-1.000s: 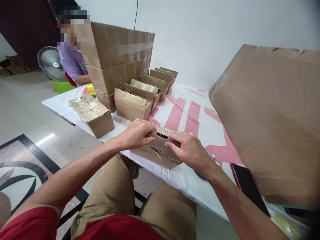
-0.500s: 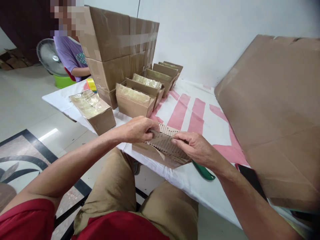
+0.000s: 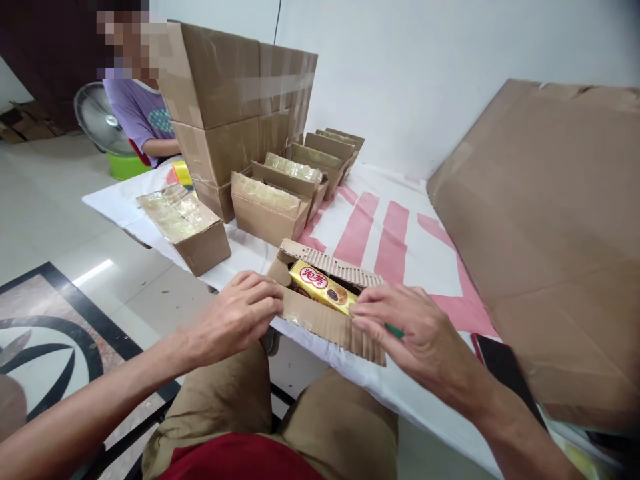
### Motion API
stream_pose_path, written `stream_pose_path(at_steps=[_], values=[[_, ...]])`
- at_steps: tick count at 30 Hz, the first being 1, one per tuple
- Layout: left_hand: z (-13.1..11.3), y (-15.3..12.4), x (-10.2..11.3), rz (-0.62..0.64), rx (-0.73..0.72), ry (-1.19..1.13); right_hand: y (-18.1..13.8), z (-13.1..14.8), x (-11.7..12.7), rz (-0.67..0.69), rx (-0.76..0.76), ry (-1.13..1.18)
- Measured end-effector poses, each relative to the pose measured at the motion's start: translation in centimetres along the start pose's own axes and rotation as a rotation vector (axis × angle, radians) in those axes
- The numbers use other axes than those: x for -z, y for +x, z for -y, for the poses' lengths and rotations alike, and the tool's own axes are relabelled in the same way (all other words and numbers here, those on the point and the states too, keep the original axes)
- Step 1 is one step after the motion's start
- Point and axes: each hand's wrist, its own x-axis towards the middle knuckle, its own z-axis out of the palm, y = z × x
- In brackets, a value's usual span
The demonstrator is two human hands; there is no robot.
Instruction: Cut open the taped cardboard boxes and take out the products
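The box (image 3: 317, 321) just opened at 12 o'clock, so the yellow pack (image 3: 323, 285) inside shows. My right grip (image 3: 413, 323), at its 4 o'clock, is part open and looks empty; I can't tell if my left grip (image 3: 243, 310), curled at 8, holds anything.

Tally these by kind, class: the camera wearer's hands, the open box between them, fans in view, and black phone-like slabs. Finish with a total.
Hands: 2 (left hand, right hand)
Open box: 1
Fan: 1
Black phone-like slab: 1
Total: 5
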Motion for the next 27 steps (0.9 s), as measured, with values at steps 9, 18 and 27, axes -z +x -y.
stream_pose_path(at_steps=[9, 18, 27], values=[[-0.4, -1.1, -1.5, -0.127, -0.051, 0.054, 4.0, 0.7, -2.7, 0.388, -0.222, -0.315], [-0.2, -2.1, -2.8, -0.155, -0.043, 0.038, 5.2, -2.2, -3.9, 0.455, -0.198, -0.377], [0.7, -3.8, -4.5, -0.202, 0.088, 0.044, 5.1, -1.7, -3.8, 0.294, -0.246, -0.206]])
